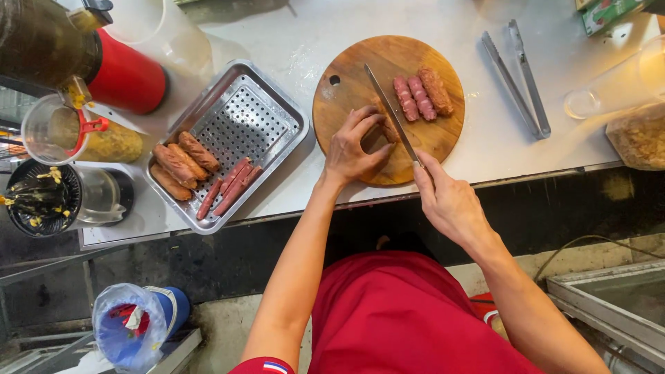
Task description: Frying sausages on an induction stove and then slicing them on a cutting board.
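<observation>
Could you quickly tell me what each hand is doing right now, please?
Left hand: curled over a sausage on the round cutting board, steadying it.
Right hand: closed on the knife handle, blade on that sausage.

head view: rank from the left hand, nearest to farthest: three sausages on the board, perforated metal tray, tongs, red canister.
From the left hand:
1. Three sausages, on the round board, up and to its right.
2. Perforated metal tray, on the counter to its left; close to the sausages, but slightly farther.
3. Tongs, far right of the board.
4. Red canister, top left, past the tray.
</observation>
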